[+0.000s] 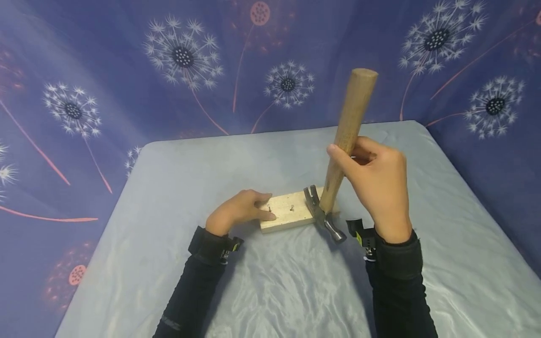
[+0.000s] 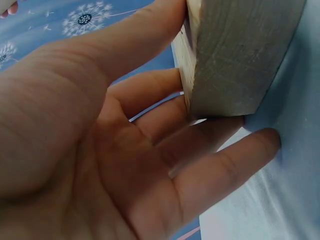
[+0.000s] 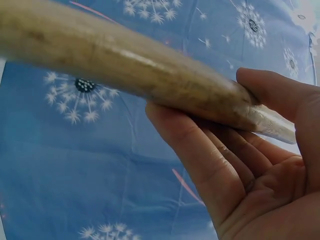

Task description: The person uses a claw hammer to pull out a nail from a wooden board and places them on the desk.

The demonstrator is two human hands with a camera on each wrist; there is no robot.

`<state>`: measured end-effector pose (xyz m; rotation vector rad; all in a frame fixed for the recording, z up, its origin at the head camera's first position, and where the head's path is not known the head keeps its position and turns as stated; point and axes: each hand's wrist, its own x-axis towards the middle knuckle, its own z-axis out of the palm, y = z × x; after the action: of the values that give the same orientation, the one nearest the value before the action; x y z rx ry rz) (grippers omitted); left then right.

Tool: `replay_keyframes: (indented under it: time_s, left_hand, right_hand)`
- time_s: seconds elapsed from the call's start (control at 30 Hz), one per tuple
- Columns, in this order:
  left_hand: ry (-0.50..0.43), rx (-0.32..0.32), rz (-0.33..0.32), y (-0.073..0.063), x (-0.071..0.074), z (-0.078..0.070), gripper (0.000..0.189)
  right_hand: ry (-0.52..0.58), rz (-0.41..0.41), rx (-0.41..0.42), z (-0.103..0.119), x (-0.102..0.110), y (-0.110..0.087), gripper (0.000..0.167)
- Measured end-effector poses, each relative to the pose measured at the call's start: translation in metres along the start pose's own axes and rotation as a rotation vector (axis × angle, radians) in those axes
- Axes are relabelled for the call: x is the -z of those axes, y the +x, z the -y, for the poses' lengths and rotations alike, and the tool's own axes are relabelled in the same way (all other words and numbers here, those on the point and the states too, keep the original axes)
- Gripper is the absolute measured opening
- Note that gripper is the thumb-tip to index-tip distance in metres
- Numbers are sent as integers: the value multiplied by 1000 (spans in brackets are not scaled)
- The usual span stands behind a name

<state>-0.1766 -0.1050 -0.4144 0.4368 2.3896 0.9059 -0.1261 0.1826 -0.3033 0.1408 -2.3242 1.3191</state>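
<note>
Between the right fingers point(image 3: 195, 155), a glossy wooden handle point(image 1: 354, 108); below them, a shiny metal hammerhead point(image 1: 335, 230). At the left fingers point(image 2: 220, 175), a matt wooden block point(image 1: 290, 216); beneath, satiny cloth point(image 1: 287, 281).

A shiny, pale-blue cloth-covered table point(image 1: 270, 286), with a light wooden block point(image 1: 289, 217) flat on top.

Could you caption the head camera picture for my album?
Right hand holds a claw hammer, head down, while the left hand holds a wooden block's end.

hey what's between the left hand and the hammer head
Part of the wooden board, with a small nail-like metal piece on it; the head view shows this.
</note>
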Motion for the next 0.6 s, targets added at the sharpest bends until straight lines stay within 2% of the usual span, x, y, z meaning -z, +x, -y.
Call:
replay_keyframes:
  time_s: [0.27, 0.43, 0.6]
  left_hand:
    - [32, 12, 3, -1, 3, -4, 76]
    - [26, -3, 3, 1, 2, -5, 76]
    - [87, -24, 25, 0, -2, -6, 80]
  right_hand:
    - [59, -124, 28, -1, 11, 4, 23]
    - [165, -178, 67, -2, 13, 7, 21]
    - [229, -225, 76, -3, 14, 8, 20]
